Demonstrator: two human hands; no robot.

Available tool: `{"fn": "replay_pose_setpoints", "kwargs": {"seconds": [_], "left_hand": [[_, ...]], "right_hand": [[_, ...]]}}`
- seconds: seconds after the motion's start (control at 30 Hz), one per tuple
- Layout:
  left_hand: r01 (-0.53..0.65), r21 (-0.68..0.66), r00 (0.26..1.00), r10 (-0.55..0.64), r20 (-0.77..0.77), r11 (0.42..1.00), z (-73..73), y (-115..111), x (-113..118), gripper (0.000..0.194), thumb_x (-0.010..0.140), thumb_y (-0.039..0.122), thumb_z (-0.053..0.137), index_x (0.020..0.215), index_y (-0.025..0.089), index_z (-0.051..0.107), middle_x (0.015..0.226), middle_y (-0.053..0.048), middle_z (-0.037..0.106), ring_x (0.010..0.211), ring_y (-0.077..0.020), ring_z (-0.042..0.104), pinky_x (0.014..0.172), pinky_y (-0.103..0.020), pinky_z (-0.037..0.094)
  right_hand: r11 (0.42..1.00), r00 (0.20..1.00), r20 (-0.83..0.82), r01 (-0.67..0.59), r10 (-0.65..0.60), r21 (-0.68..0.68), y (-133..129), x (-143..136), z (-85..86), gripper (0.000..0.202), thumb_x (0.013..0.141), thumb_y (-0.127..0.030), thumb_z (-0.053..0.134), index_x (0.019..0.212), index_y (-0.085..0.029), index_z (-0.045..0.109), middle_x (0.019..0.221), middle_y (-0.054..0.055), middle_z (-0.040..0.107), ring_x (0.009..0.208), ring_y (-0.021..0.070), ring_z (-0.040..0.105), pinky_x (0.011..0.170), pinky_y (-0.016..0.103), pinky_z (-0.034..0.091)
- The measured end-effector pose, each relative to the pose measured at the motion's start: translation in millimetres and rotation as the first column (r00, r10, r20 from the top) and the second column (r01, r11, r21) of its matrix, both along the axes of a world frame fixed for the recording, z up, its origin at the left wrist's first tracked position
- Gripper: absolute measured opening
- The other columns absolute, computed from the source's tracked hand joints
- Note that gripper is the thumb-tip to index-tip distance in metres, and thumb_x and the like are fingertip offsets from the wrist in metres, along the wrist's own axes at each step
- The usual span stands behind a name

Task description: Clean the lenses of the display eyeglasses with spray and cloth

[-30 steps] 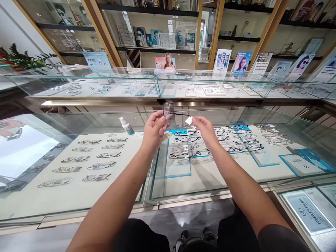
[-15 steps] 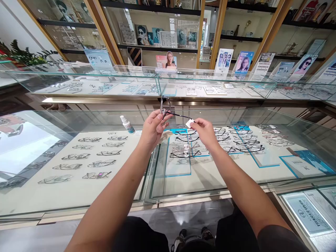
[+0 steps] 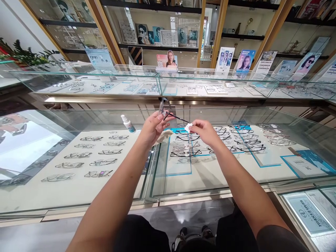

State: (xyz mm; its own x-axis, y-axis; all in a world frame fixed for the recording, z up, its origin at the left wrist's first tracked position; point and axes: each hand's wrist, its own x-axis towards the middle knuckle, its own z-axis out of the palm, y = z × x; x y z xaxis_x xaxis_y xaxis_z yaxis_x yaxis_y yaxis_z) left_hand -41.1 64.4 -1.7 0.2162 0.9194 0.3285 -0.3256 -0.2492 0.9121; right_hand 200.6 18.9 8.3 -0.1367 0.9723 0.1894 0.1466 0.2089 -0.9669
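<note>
My left hand pinches a pair of eyeglasses by the front, near the lenses, above the glass counter. One dark temple of the glasses stretches right toward my right hand. Between the right fingers is a small white piece of cloth or paper, at the end of that temple; whether it wraps fully round the tip I cannot tell. Under my left hand, a crumpled beige cloth lies on the counter top. A white spray bottle stands upright left of that hand.
Rows of eyeglasses lie inside the glass display counter, on both sides of its middle seam. At the left rests a tilted mirror. Behind runs a second glass case with upright advertising cards on top.
The right hand has shifted slightly left along the temple, and the white piece looks more crumpled. The left hand keeps its hold on the glasses, which have turned slightly.
</note>
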Motion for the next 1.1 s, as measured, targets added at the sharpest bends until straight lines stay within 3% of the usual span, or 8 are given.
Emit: {"fn": "replay_pose_setpoints", "kwargs": {"seconds": [0.17, 0.53, 0.63, 0.77, 0.87, 0.93, 1.03, 1.1], "left_hand": [[0.1, -0.017, 0.994, -0.1, -0.044, 0.995, -7.0, -4.7, 11.2, 0.057, 0.072, 0.059, 0.093, 0.112, 0.023, 0.076, 0.11, -0.013, 0.081, 0.103, -0.0262, 0.08, 0.083, -0.034, 0.062], [0.196, -0.009, 0.972, -0.196, -0.13, 0.981, -18.4, -15.2, 27.3, 0.053, 0.078, 0.059, 0.089, 0.117, 0.023, 0.079, 0.114, -0.013, 0.081, 0.101, -0.0265, 0.077, 0.094, -0.043, 0.062], [0.128, -0.014, 0.987, -0.128, -0.101, 0.992, -14.3, -13.8, 25.5, 0.055, 0.076, 0.057, 0.092, 0.117, 0.023, 0.078, 0.115, -0.012, 0.08, 0.102, -0.026, 0.077, 0.094, -0.043, 0.063], [-0.132, 0.089, 0.987, 0.139, -0.082, 0.987, -11.7, -6.0, 17.6, 0.058, 0.072, 0.053, 0.095, 0.119, 0.025, 0.074, 0.123, -0.01, 0.076, 0.106, -0.0225, 0.075, 0.095, -0.038, 0.062], [-0.351, 0.294, 0.91, 0.398, -0.117, 0.889, -10.1, -4.4, 12.3, 0.063, 0.073, 0.048, 0.096, 0.125, 0.025, 0.069, 0.13, -0.012, 0.072, 0.114, -0.0246, 0.073, 0.1, -0.041, 0.06], [-0.449, 0.458, 0.813, 0.564, -0.148, 0.767, -7.5, -7.9, 10.6, 0.064, 0.074, 0.046, 0.095, 0.128, 0.025, 0.067, 0.133, -0.012, 0.07, 0.12, -0.0269, 0.07, 0.105, -0.045, 0.059], [-0.496, 0.659, 0.667, 0.734, -0.128, 0.566, -2.2, -16.5, 11.3, 0.063, 0.077, 0.044, 0.093, 0.131, 0.025, 0.066, 0.133, -0.012, 0.067, 0.124, -0.0288, 0.066, 0.107, -0.047, 0.058], [-0.489, 0.718, 0.627, 0.772, -0.105, 0.495, 0.5, -21.6, 13.5, 0.062, 0.079, 0.043, 0.091, 0.132, 0.025, 0.066, 0.132, -0.012, 0.067, 0.124, -0.0296, 0.065, 0.105, -0.048, 0.058]], "right_hand": [[0.998, 0.993, 0.091, -0.07, 0.07, -0.01, 1.5, -5.4, -8.6, 0.022, 0.081, -0.041, 0.072, 0.069, -0.023, 0.066, 0.065, -0.003, 0.062, 0.065, 0.0155, 0.052, 0.068, 0.032, 0.038], [0.993, 0.99, 0.073, -0.119, 0.118, 0.008, 3.8, -6.2, -13.1, 0.031, 0.083, -0.05, 0.075, 0.073, -0.023, 0.066, 0.069, -0.002, 0.063, 0.068, 0.0165, 0.052, 0.07, 0.032, 0.039], [0.998, 0.995, 0.1, -0.031, 0.025, 0.061, 4.3, -3.8, -10.7, 0.028, 0.083, -0.05, 0.076, 0.084, -0.023, 0.073, 0.082, 0.001, 0.072, 0.079, 0.0192, 0.059, 0.077, 0.034, 0.044], [0.956, 0.976, 0.008, 0.213, -0.219, 0.203, 3.2, 4.1, 0.3, 0.027, 0.089, -0.051, 0.072, 0.091, -0.024, 0.074, 0.101, 0.004, 0.077, 0.094, 0.0218, 0.064, 0.09, 0.037, 0.049], [0.949, 0.967, -0.109, 0.248, -0.231, 0.195, -0.2, 7.7, 8.4, 0.034, 0.095, -0.057, 0.065, 0.091, -0.025, 0.074, 0.102, 0.005, 0.078, 0.098, 0.0231, 0.067, 0.094, 0.039, 0.051], [0.951, 0.97, -0.133, 0.229, -0.205, 0.207, -2.5, 7.1, 10.3, 0.036, 0.096, -0.059, 0.064, 0.093, -0.026, 0.076, 0.106, 0.005, 0.079, 0.101, 0.024, 0.068, 0.095, 0.039, 0.051], [0.933, 0.971, -0.107, 0.236, -0.215, 0.272, -4.5, 4.5, 8.5, 0.034, 0.097, -0.058, 0.065, 0.098, -0.026, 0.078, 0.111, 0.006, 0.079, 0.102, 0.0245, 0.069, 0.094, 0.04, 0.052], [0.888, 0.954, -0.08, 0.298, -0.288, 0.351, -5.6, 3.6, 7.1, 0.03, 0.098, -0.055, 0.067, 0.102, -0.027, 0.078, 0.114, 0.007, 0.077, 0.104, 0.0252, 0.068, 0.093, 0.041, 0.051]]}}
